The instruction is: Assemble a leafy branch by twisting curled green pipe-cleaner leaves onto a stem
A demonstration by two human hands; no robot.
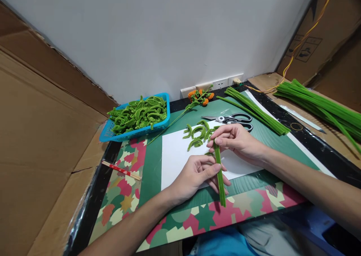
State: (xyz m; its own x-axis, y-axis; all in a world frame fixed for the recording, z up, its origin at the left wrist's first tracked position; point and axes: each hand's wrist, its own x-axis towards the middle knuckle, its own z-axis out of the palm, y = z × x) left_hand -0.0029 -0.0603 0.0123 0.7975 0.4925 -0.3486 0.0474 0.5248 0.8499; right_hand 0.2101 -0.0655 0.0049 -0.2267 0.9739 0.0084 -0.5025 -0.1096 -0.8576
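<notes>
A short bundle of green pipe cleaners (pixel 220 184) hangs between my two hands, running downward over the white paper (pixel 175 162). My left hand (pixel 201 173) pinches it around the middle with thumb and fingers. At its upper end, my right hand (pixel 232 140) closes thumb and fingertips on it. Just left of my right hand lie several curled green pipe cleaner pieces (pixel 197 132) on the paper. Behind that hand rest black-and-grey scissors (pixel 225 119), blades pointing left, slightly apart.
A blue basket (pixel 135 135) heaped with bent green pieces stands at the back left. Orange flowers on a green stem (pixel 200 96) lie near the wall. Long pipe cleaners (pixel 256 111) and a larger bundle (pixel 318 102) lie to the right. Chopsticks (pixel 121 169) rest at left.
</notes>
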